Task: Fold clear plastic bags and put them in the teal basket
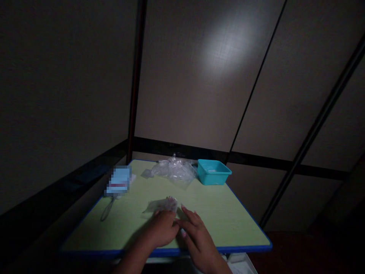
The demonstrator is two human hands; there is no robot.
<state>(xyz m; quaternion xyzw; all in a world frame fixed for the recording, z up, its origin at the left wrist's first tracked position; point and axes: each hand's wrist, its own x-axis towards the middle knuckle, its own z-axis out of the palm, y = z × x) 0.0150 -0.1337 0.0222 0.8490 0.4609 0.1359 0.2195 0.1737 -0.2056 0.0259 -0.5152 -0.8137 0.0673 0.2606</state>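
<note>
My left hand (pixel 165 229) is over the near middle of the table, its fingers curled in at the near edge of a small clear plastic bag (pixel 156 206). Small bits show at the bag's right end, too dim to name. The fingertips of this hand are partly hidden. Just to the right, my right hand (pixel 196 234) has its fingers stretched and apart, with nothing seen in them. One of its fingers meets the left hand near the thumb.
On the light green table (pixel 216 220), a heap of clear plastic bags (pixel 178 170) lies at the back beside a turquoise basket (pixel 214 175). A blurred-out blue packet (pixel 119 180) with a cord loop (pixel 106 211) lies at the left edge. Panelled walls (pixel 194 95) stand behind.
</note>
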